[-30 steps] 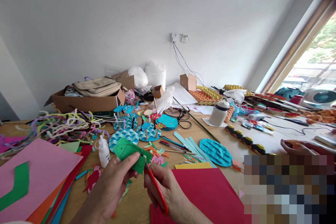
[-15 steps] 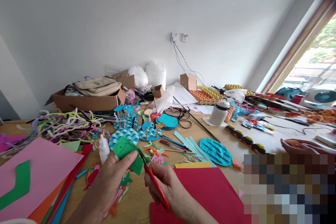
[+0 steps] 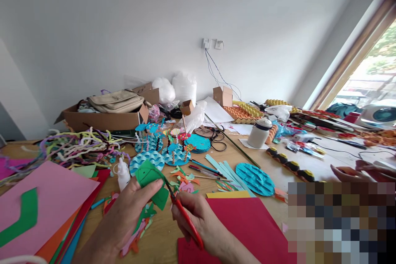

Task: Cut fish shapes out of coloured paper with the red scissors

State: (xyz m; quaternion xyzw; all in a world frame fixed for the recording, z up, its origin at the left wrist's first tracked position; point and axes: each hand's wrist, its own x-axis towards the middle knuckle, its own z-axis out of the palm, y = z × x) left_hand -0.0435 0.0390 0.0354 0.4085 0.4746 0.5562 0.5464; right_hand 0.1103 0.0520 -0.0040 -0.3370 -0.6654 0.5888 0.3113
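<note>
Between the thumb and fingers of my left hand (image 3: 136, 198) is a piece of green paper (image 3: 148, 172) with dark drawn lines on it. My right hand (image 3: 198, 216) grips red-handled scissors (image 3: 185, 218), whose dark blades meet the paper's right edge. Paper scraps (image 3: 185, 181) in green, orange and pink lie behind and beneath my hands. Just behind the green paper stands a blue wavy paper disc (image 3: 146, 161), with a white glue bottle (image 3: 123, 174) to its left. Red paper sheets (image 3: 244, 227) lie under and beside my right forearm.
A pink sheet (image 3: 58, 206) tops a paper stack at left, below tangled pipe cleaners (image 3: 83, 146). Fish decorations (image 3: 173, 147) stand in the middle. Farther right are a blue disc (image 3: 255, 178), a white bottle (image 3: 259, 133) and another person's hands (image 3: 355, 172).
My hands, the scissors and the green paper keep nearly the same pose, the blades still at the paper's edge. At far right, the other person's hands have shifted.
</note>
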